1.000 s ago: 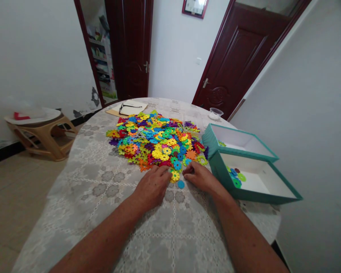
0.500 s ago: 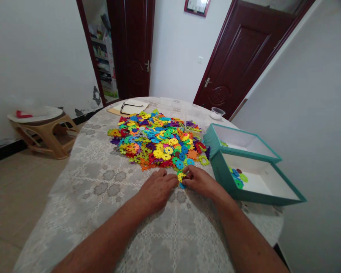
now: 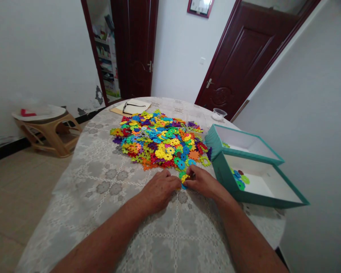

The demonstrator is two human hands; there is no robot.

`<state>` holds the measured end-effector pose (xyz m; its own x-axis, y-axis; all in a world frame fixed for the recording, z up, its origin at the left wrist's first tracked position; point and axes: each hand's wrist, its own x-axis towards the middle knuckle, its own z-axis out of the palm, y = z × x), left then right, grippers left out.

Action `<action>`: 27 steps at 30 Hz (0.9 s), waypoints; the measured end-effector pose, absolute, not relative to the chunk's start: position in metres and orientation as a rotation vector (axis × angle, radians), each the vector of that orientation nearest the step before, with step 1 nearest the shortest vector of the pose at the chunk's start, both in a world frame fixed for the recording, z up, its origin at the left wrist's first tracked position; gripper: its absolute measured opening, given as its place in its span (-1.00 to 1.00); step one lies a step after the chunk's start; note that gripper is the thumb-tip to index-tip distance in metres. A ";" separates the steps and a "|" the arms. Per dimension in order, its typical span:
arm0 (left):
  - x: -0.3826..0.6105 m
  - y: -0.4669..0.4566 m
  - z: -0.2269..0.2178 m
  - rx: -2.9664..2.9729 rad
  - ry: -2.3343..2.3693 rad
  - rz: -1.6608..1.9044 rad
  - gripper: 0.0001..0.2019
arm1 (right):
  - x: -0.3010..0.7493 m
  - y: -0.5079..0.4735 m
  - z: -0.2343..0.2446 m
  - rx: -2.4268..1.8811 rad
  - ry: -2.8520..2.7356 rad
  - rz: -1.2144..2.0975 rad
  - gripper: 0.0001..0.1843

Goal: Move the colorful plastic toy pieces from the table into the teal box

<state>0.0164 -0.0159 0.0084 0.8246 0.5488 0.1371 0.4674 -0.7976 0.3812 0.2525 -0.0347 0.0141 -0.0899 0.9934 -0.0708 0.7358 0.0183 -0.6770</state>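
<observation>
My right hand [image 3: 201,180] is closed in a pinch at the edge of a yellow notched plastic disc [image 3: 184,178], just in front of the big pile. Bits of a blue disc [image 3: 184,187] and a green one show close against the yellow disc. My left hand [image 3: 160,188] lies low over the table, its fingers closed and their tips beside the discs. A sliver of orange shows under those tips, but what they hold is hidden. Beyond both hands spreads the pile of notched discs [image 3: 160,138] in many colours.
To the right stands a teal box [image 3: 275,185] with several discs inside, beside a second teal-rimmed box part [image 3: 252,142]. Farther back are a clear small bowl [image 3: 219,113], a clear container [image 3: 197,131] with pieces, and black glasses [image 3: 126,107] on papers. A patterned cloth [image 3: 102,212] covers the table.
The whole view has shifted slightly, so things sit a little farther right. Both hands stay together at the yellow disc; an orange sliver now shows under the left fingertips.
</observation>
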 end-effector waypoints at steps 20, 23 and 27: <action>0.014 -0.017 0.011 2.645 0.742 0.430 -0.72 | 0.242 -0.035 0.015 -1.710 -1.942 0.742 -0.91; 0.013 -0.016 0.011 2.660 0.751 0.463 -0.81 | 0.240 -0.040 0.030 -1.699 -1.974 0.566 -0.95; 0.009 -0.016 0.011 2.656 0.889 0.468 -0.86 | 0.257 -0.048 0.061 -1.731 -1.766 0.085 -0.77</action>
